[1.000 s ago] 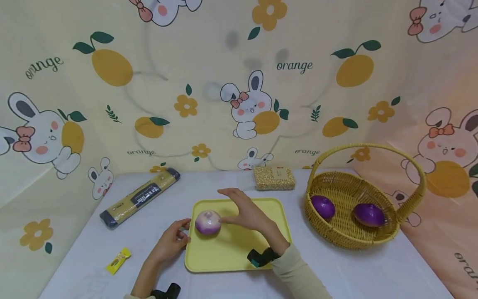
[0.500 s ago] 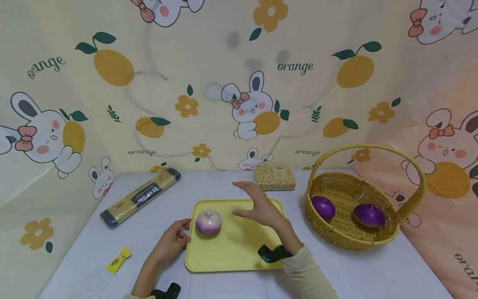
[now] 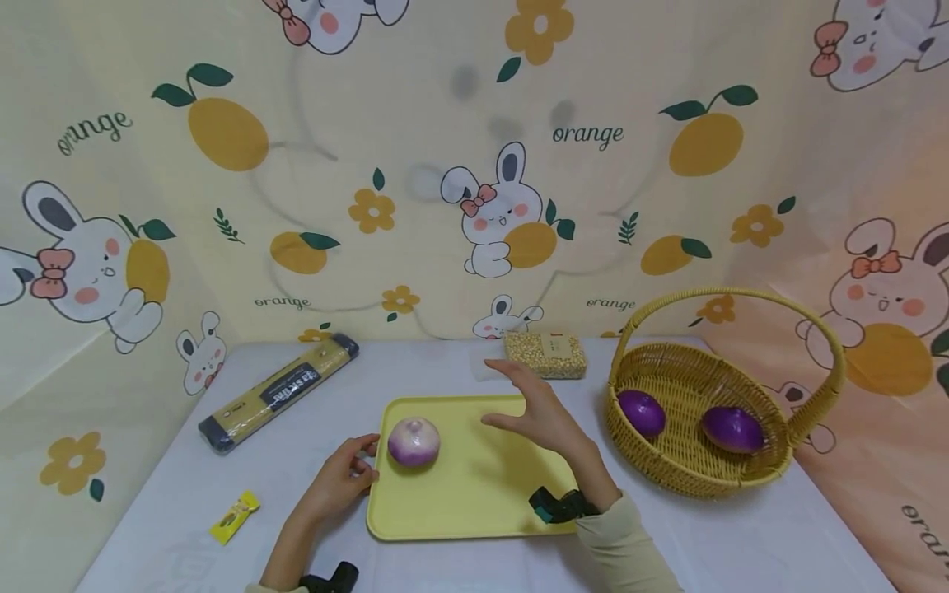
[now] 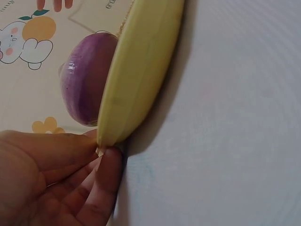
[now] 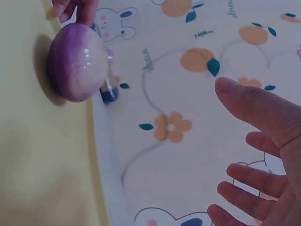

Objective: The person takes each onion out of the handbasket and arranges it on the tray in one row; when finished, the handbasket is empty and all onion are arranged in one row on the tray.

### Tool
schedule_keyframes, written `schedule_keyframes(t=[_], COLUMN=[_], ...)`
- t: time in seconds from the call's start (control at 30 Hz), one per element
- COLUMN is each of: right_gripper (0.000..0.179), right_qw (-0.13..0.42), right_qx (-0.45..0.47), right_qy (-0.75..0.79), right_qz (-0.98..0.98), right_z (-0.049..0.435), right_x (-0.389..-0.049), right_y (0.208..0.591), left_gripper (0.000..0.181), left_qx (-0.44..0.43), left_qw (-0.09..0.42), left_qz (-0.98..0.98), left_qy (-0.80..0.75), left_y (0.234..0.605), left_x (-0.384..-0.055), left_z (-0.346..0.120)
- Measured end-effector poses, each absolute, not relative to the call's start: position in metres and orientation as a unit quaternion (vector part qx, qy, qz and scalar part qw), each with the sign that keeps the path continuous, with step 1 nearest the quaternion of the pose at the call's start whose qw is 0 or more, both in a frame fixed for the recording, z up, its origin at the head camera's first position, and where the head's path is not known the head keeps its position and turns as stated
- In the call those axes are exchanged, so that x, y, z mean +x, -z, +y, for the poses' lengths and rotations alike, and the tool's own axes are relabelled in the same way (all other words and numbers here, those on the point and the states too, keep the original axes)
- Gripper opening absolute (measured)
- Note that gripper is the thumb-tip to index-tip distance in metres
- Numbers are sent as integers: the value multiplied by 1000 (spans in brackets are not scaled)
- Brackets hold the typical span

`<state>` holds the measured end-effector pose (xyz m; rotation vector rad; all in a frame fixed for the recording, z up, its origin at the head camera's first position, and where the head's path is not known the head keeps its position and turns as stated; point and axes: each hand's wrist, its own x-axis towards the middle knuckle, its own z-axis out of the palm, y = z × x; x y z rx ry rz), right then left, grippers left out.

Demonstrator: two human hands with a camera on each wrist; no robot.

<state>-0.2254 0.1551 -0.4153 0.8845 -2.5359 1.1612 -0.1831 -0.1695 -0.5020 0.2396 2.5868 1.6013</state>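
L hand (image 3: 339, 478) @ tray (image 3: 374, 502) edge, R hand (image 3: 547, 418) above, onion (image 3: 413, 442) btwn.

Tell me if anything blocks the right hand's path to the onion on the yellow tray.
Nothing visible does. Between the right hand and the purple-and-white onion, the head view shows only bare yellow tray below. The left hand pinches the tray's left rim, on the onion's other side.

Glossy round onion (image 3: 413, 442) is purple w/ whitish top, shallow rect. tray (image 3: 460, 504) yellow, oval woven basket (image 3: 667, 475) golden, cloth backdrop (image 3: 371, 91) cream w/ bunny & fruit print (image 3: 530, 245).
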Motion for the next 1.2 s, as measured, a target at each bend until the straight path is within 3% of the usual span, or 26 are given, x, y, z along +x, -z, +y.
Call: schedule_keyframes(t=[0.8,1.2], right_gripper=[76,73], right_qw=[162,179], right_qx=[279,216], right_qy=[-398,-413], right_qz=[-859,-867], right_z=[201,234], right_x=[-226,-216], right_y=[418,408], left_gripper=[50,50], left_qx=[111,104], left_qw=[16,24], left_qz=[850,851], left_qy=[-515,-515], left_y=[504,501], left_x=[-181,-183], left_z=[-170,-171])
